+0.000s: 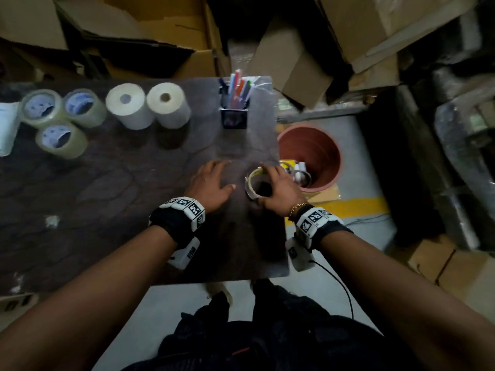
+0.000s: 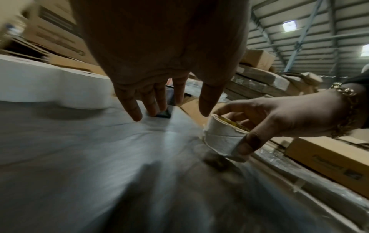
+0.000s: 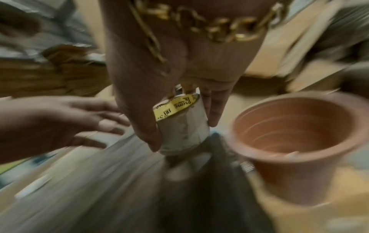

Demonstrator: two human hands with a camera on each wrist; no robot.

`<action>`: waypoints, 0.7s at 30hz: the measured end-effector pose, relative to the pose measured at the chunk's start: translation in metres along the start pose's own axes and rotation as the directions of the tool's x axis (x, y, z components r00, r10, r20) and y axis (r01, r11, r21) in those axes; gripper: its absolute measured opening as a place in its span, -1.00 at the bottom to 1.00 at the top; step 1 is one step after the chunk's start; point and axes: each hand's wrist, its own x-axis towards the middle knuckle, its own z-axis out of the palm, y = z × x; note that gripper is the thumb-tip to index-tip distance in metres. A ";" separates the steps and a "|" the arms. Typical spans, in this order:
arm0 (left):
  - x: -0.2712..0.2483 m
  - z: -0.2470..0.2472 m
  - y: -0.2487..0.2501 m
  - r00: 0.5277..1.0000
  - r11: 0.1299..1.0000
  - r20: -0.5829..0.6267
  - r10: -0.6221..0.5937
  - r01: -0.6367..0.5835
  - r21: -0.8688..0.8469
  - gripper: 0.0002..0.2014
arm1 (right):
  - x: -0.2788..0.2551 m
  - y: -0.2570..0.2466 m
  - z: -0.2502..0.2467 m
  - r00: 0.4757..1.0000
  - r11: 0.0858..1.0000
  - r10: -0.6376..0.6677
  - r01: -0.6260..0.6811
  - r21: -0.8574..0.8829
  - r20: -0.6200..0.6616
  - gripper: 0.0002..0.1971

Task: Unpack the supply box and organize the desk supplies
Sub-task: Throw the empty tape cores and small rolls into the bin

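Observation:
My right hand [image 1: 278, 187] grips a white tape roll with a yellow inner core [image 1: 254, 184] [image 2: 223, 138] [image 3: 179, 126], thumb on one side and fingers on the other, just above the dark table [image 1: 107, 199] near its right edge. My left hand [image 1: 211, 182] [image 2: 159, 97] hovers open beside the roll, fingers spread, holding nothing. Further back on the table stand three clear tape rolls [image 1: 61, 116], two white paper rolls [image 1: 147, 104] and a black pen holder [image 1: 234, 113] filled with coloured pens.
A terracotta-coloured bucket [image 1: 310, 151] [image 3: 295, 141] stands on the floor just off the table's right edge, with a few items inside. Cardboard boxes [image 1: 289, 57] crowd the space behind the table and at the right. A cable trails from my right wrist.

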 end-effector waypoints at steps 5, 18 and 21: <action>0.050 0.024 0.067 0.994 0.993 0.054 0.094 -0.098 0.069 -0.35 | 0.011 0.082 -0.058 0.984 0.988 0.156 -0.154 0.025 -0.090 -0.03; 0.129 0.063 0.128 0.989 0.982 0.102 0.110 -0.124 0.145 -0.33 | 0.102 0.176 -0.092 0.966 0.968 0.249 -0.251 -0.021 -0.072 -0.01; 0.130 0.069 0.123 0.990 0.981 0.106 0.097 -0.113 0.156 -0.32 | 0.118 0.180 -0.088 0.966 0.967 0.256 -0.255 0.020 -0.048 0.10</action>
